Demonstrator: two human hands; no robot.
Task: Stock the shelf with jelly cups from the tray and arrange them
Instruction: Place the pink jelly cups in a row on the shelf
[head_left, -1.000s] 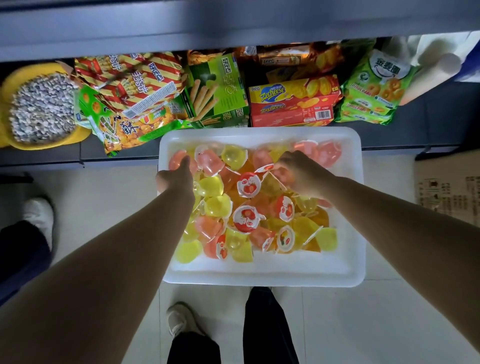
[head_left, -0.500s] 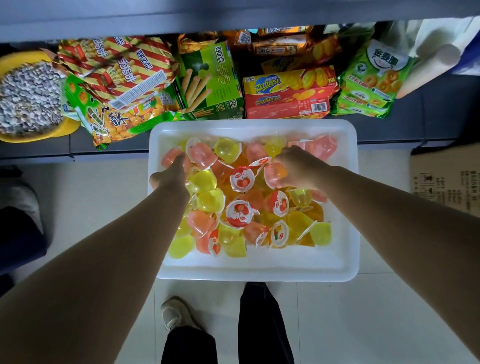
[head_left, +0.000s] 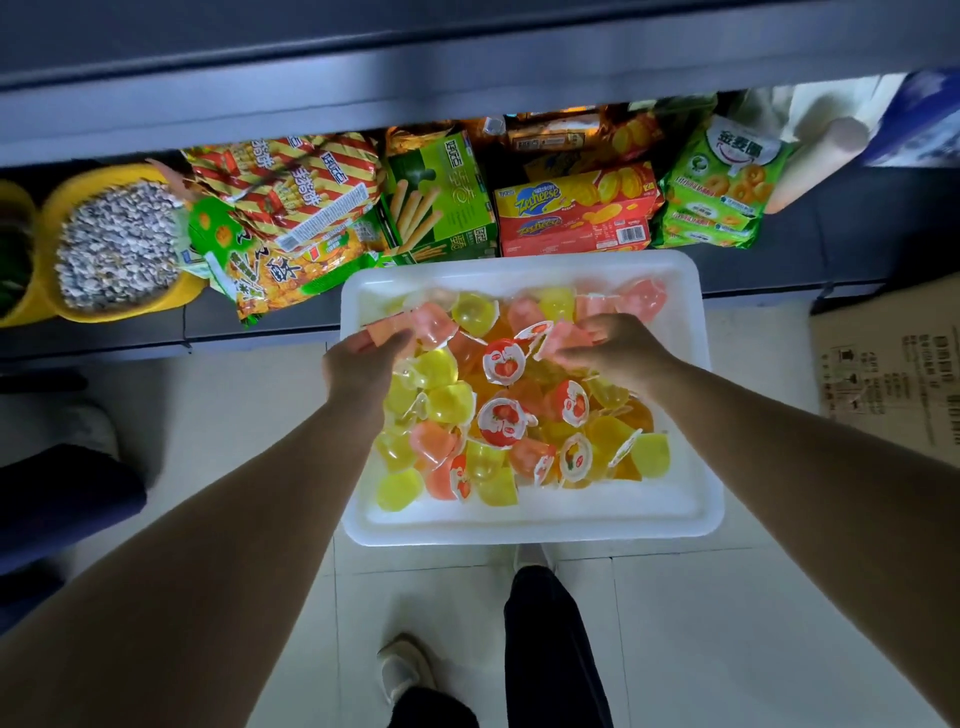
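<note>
A white tray lies on the floor in front of the bottom shelf, holding several yellow, pink and orange jelly cups. My left hand is over the tray's left side and grips a pink jelly cup in its fingertips. My right hand is over the upper middle of the tray and grips another pink jelly cup. Both held cups are slightly above the pile.
The bottom shelf behind the tray is packed with snack bags and boxes; a yellow bin of pale seeds stands at its left. A cardboard box lies right of the tray. My shoes and legs stand just below it.
Both hands have closed on pink jelly cups and lifted them a little off the pile. The view has shifted slightly.
</note>
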